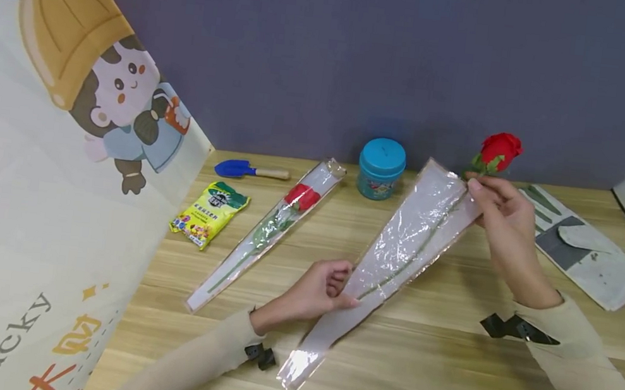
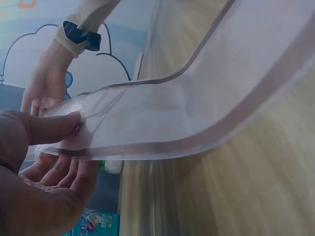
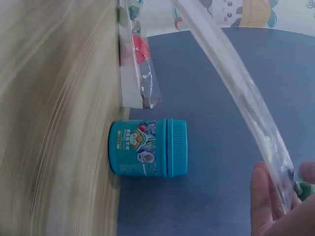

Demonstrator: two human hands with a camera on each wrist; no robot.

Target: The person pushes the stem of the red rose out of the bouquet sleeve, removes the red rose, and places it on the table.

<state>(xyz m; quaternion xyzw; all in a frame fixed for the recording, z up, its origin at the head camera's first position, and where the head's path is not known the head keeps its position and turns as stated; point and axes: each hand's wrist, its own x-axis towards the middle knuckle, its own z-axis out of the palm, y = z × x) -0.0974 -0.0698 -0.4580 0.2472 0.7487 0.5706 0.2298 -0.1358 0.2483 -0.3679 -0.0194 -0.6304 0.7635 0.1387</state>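
A long clear-and-white flower sleeve (image 1: 400, 230) with shiny edges slants between both hands above the table. Its narrow end points down toward the front. The red artificial rose (image 1: 501, 151) has its bloom outside the wide mouth, while its thin green stem runs down within the sleeve. My right hand (image 1: 507, 218) pinches the stem just under the bloom, at the sleeve's upper corner. Lower down, my left hand (image 1: 316, 291) grips the sleeve's lower half, thumb on top and fingers beneath. The left wrist view shows the sleeve (image 2: 147, 118) bending away from that thumb.
Left of the hands lies a second sleeved rose (image 1: 268, 232), beside a yellow-green packet (image 1: 210, 213) and a blue toy shovel (image 1: 252, 170). A teal lidded jar (image 1: 381, 169) stands by the back wall. Work gloves (image 1: 587, 249) lie behind the right wrist.
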